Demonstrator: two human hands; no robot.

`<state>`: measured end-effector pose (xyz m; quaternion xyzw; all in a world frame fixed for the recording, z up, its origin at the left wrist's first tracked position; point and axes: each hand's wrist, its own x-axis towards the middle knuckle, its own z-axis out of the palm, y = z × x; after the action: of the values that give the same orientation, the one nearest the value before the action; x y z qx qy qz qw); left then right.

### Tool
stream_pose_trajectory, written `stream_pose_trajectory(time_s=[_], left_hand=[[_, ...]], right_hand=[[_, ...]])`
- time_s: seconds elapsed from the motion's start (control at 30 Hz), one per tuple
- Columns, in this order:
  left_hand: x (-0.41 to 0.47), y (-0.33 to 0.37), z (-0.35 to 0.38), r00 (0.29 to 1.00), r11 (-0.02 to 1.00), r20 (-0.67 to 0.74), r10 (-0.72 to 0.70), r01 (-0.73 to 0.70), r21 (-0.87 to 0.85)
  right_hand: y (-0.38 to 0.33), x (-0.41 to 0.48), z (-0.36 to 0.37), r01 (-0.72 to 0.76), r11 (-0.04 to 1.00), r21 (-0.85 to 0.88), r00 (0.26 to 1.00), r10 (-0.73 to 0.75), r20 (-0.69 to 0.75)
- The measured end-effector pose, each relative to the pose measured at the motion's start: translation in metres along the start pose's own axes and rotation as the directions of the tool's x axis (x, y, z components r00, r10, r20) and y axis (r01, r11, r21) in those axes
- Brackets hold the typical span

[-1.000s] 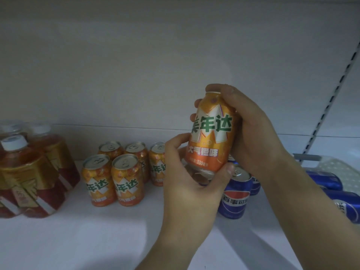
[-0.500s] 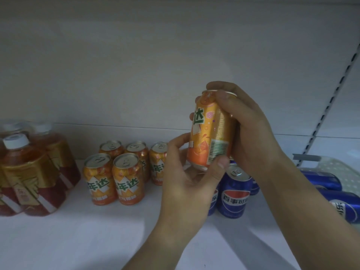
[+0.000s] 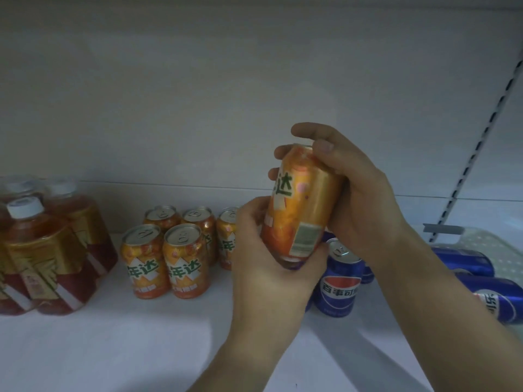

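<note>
On the shelf (image 3: 85, 349), taking the held can (image 3: 302, 205) as centre, bottles (image 3: 48, 258) stand far out at 9 o'clock, a can cluster (image 3: 167, 250) at 8, a cola can (image 3: 339, 281) close by at 5, and lying cans (image 3: 464, 263) in a tray (image 3: 492, 244) at 4.

Orange can (image 3: 302, 205) held tilted at frame centre, right hand (image 3: 365, 199) wrapped round its top, left hand (image 3: 271, 264) gripping its base, five orange cans (image 3: 184, 261) on the white shelf (image 3: 113, 343) lower left, tea bottles (image 3: 48, 253) far left, upright blue can (image 3: 339, 281) behind the hands, blue cans (image 3: 481, 275) lying at right.
</note>
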<state>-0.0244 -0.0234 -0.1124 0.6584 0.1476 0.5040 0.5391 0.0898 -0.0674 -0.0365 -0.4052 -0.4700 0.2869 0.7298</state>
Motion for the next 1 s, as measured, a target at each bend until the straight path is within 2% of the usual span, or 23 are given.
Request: stream_pose_trajectory(time_s=[0.07, 0.13, 0.17, 0.23, 0.3, 0.33, 0.37, 0.47, 0.53, 0.6, 0.67, 0.73, 0.87, 0.93, 1.0], left_hand=[[0.000, -0.004, -0.002, 0.990, 0.983, -0.085, 0.114, -0.101, 0.153], [0.002, -0.005, -0.004, 0.987, 0.981, -0.095, 0.132, -0.117, 0.157], [0.002, -0.003, -0.004, 0.992, 0.989, -0.073, 0.105, -0.096, 0.116], [0.002, 0.001, -0.005, 0.998, 0.986, 0.064, -0.025, 0.035, -0.160], [0.003, 0.005, -0.007, 0.952, 0.891, 0.278, -0.131, 0.236, -0.389], [0.004, 0.005, -0.009, 0.932, 0.869, 0.333, -0.146, 0.282, -0.408], [0.004, 0.005, -0.008, 0.932, 0.872, 0.330, -0.147, 0.280, -0.402], [0.001, 0.006, -0.003, 0.987, 0.965, 0.147, -0.071, 0.105, -0.242], [-0.001, 0.005, -0.001, 0.997, 0.981, 0.073, -0.037, 0.050, -0.190], [0.001, 0.004, -0.003, 0.994, 0.957, 0.092, -0.064, 0.087, -0.277], [0.005, 0.006, -0.008, 0.976, 0.911, 0.187, -0.115, 0.179, -0.373], [0.006, 0.007, -0.011, 0.961, 0.909, 0.251, -0.117, 0.206, -0.364], [0.002, 0.011, -0.005, 0.978, 0.952, 0.187, -0.092, 0.141, -0.271], [0.003, 0.008, -0.005, 0.983, 0.944, 0.146, -0.108, 0.147, -0.295], [0.006, 0.004, -0.009, 0.977, 0.924, 0.177, -0.118, 0.174, -0.341]], right_hand=[[-0.001, 0.000, 0.001, 0.012, 1.000, -0.014, 1.000, -0.011, 0.001], [0.000, 0.000, 0.003, 0.014, 0.999, -0.032, 1.000, -0.014, -0.005], [0.001, 0.000, 0.003, 0.009, 0.999, -0.039, 1.000, -0.009, -0.010], [0.001, -0.001, 0.004, -0.007, 1.000, -0.027, 1.000, 0.007, -0.018], [-0.001, -0.001, 0.004, -0.009, 1.000, -0.022, 0.999, 0.008, -0.037], [-0.002, -0.002, 0.004, 0.003, 0.999, -0.036, 0.999, -0.004, -0.051], [-0.003, -0.002, 0.003, 0.017, 0.998, -0.053, 0.998, -0.021, -0.063], [-0.002, -0.004, 0.002, 0.040, 0.996, -0.079, 0.995, -0.046, -0.083], [-0.001, -0.004, 0.001, 0.042, 0.995, -0.092, 0.995, -0.050, -0.086], [-0.003, -0.003, 0.000, 0.039, 0.995, -0.090, 0.995, -0.046, -0.086], [-0.005, -0.002, -0.001, 0.019, 1.000, -0.020, 0.997, -0.021, -0.077], [-0.006, -0.002, -0.001, 0.023, 1.000, -0.001, 0.996, -0.023, -0.086], [-0.004, -0.003, 0.001, 0.056, 0.997, -0.056, 0.993, -0.062, -0.102], [-0.003, -0.003, 0.002, 0.050, 0.995, -0.091, 0.994, -0.058, -0.091], [-0.004, -0.002, 0.002, 0.040, 0.994, -0.106, 0.996, -0.049, -0.080]])
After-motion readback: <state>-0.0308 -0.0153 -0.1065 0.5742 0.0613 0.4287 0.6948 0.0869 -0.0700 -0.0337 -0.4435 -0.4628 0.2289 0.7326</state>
